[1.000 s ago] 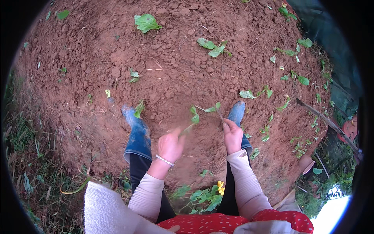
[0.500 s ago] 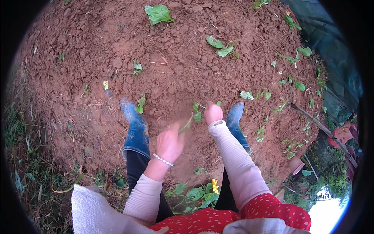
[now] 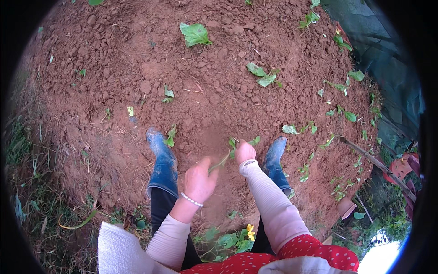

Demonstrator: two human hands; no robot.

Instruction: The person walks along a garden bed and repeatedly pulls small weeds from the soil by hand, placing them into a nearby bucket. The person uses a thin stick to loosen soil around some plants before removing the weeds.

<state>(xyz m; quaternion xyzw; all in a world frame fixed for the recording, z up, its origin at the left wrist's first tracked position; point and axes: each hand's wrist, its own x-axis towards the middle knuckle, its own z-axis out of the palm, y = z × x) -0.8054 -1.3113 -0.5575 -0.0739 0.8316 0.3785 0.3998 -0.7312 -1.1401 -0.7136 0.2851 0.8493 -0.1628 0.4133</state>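
Note:
I look down at red-brown tilled soil (image 3: 219,73) between my two blue rubber boots. My left hand (image 3: 199,181), with a bead bracelet at the wrist, pinches the lower stem of a small green seedling (image 3: 232,148). My right hand (image 3: 245,151) reaches forward to the ground, fingers closed around the seedling's leafy top where it meets the soil. The left boot (image 3: 162,163) and right boot (image 3: 275,160) stand either side of the spot.
Loose green leaves and small seedlings lie scattered over the soil, such as a big leaf (image 3: 195,34) and another (image 3: 261,75). Grass borders the left edge (image 3: 27,150). A dark tarp (image 3: 388,64) and a stick (image 3: 378,164) lie at the right.
My right hand has stretched forward and down to the soil beside the seedling. My left hand stayed near, holding the stem. The view shifted slightly toward the ground.

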